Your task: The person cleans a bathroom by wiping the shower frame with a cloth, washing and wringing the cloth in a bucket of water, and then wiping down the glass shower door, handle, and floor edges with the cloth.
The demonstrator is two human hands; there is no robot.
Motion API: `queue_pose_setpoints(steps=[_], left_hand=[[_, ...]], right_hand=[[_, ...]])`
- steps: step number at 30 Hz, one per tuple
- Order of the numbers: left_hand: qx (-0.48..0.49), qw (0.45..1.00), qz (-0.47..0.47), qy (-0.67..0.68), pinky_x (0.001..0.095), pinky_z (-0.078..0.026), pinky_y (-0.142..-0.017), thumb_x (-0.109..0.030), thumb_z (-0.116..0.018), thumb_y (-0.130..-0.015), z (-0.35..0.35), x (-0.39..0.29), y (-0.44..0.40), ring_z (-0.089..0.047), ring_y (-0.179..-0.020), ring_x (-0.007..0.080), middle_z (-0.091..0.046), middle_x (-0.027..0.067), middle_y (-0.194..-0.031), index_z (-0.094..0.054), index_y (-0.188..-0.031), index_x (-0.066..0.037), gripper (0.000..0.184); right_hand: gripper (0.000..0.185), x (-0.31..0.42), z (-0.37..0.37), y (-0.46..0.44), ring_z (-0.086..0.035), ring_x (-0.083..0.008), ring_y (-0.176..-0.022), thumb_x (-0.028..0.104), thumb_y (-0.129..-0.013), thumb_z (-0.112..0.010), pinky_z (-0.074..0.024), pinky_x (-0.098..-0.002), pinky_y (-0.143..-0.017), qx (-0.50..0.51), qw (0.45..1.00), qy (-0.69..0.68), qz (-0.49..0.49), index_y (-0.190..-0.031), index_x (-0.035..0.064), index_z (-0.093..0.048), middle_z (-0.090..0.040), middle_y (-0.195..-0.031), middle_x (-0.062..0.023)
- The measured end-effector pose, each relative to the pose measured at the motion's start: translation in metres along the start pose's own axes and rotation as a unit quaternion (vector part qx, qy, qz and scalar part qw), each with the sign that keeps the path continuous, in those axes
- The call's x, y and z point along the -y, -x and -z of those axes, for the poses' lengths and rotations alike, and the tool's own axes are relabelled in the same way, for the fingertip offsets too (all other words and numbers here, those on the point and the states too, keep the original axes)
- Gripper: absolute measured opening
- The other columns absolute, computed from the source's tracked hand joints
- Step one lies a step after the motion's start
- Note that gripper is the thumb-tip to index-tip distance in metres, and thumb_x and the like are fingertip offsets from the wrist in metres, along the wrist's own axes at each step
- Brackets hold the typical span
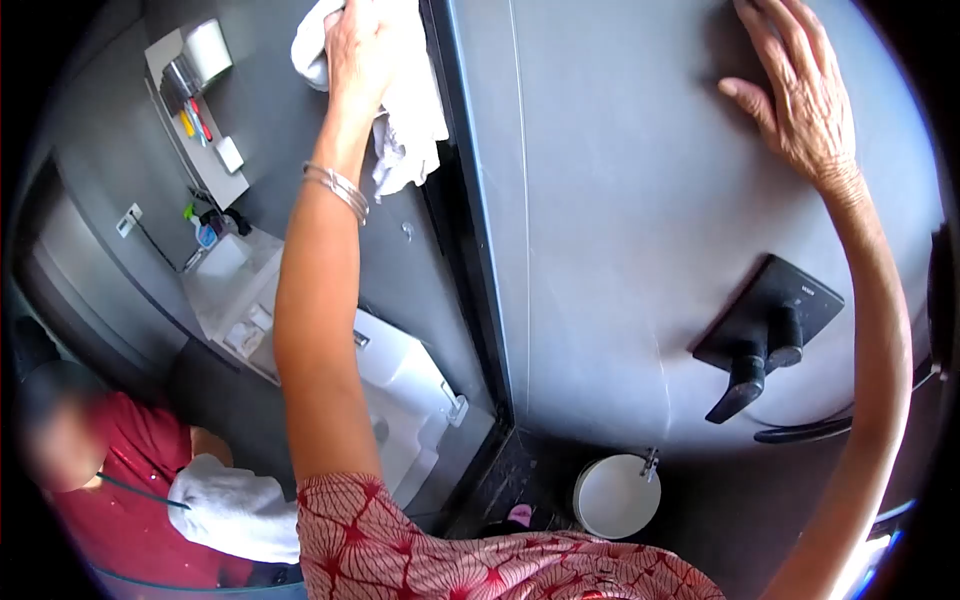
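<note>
Near the top of the view, my left hand [357,52] is closed on a white cloth [405,110], which hangs down against the dark frame [462,200] at the edge of the grey wall. Two thin bracelets circle that wrist. At the upper right, my right hand [800,100] lies against the grey wall panel [610,180] with its fingers spread, holding nothing. Below it, a black shower mixer [770,315] with a lever is fixed to the wall.
A white bucket [618,497] stands on the dark floor below a small tap [651,463]. At the left are a wall shelf [205,165], a washbasin counter [235,280] and a white toilet [400,365]. Another person in red [130,480] is at the lower left, with a light cloth [235,505].
</note>
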State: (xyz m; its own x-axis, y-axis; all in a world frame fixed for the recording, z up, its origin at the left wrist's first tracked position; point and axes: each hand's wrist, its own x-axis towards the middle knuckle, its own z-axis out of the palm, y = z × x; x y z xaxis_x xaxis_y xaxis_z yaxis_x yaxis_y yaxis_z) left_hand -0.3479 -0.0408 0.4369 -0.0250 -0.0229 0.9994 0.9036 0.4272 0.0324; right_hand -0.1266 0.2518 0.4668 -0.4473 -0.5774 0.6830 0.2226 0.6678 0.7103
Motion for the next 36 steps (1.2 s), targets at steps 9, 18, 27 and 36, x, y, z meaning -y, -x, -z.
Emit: queue_pose_setpoints(steps=[9,18,27,36], left_hand=[[0.054,0.981,-0.027,-0.183,0.0408,-0.04,-0.08,-0.008,-0.05,-0.078,-0.008,0.001,0.039,-0.055,-0.088,0.0345,-0.058,0.0197,-0.095,-0.042,-0.119,-0.007,0.042],[0.136,0.978,0.136,-0.078,0.041,-0.035,-0.089,-0.009,-0.05,-0.081,0.001,-0.019,0.223,-0.049,-0.103,0.0335,-0.052,0.0227,-0.109,-0.041,-0.119,0.0,0.04],[-0.052,0.995,0.08,0.018,0.04,-0.033,-0.093,-0.015,-0.052,-0.08,0.012,-0.026,0.118,-0.048,-0.104,0.0317,-0.051,0.0169,-0.114,-0.044,-0.119,-0.004,0.042],[0.006,0.98,0.096,0.172,0.0285,-0.04,-0.079,-0.006,-0.043,-0.081,-0.008,-0.005,-0.123,-0.052,-0.09,0.0209,-0.055,0.0092,-0.096,-0.047,-0.113,-0.003,0.033]], right_hand=[[0.068,0.005,0.013,-0.002,-0.031,-0.0414,-0.115,0.049,-0.078,-0.05,-0.0299,-0.0498,-0.094,0.035,0.999,0.032,-0.007,-0.115,-0.0078,-0.041,-0.034,-0.122,-0.0235],[0.061,0.002,-0.002,0.0,-0.028,-0.0307,-0.122,0.041,-0.078,-0.052,-0.0237,-0.0422,-0.102,-0.043,0.998,0.033,-0.008,-0.124,0.0028,-0.038,-0.033,-0.13,-0.0115],[0.062,0.002,0.004,0.001,-0.028,-0.028,-0.122,0.046,-0.077,-0.05,-0.0203,-0.0397,-0.104,-0.03,0.999,0.01,-0.037,-0.12,0.0034,-0.04,-0.035,-0.127,-0.0107],[0.061,-0.001,-0.003,0.003,-0.028,-0.0284,-0.121,0.046,-0.076,-0.051,-0.0215,-0.0393,-0.104,-0.032,0.999,0.016,-0.035,-0.119,0.0042,-0.042,-0.035,-0.126,-0.0105]])
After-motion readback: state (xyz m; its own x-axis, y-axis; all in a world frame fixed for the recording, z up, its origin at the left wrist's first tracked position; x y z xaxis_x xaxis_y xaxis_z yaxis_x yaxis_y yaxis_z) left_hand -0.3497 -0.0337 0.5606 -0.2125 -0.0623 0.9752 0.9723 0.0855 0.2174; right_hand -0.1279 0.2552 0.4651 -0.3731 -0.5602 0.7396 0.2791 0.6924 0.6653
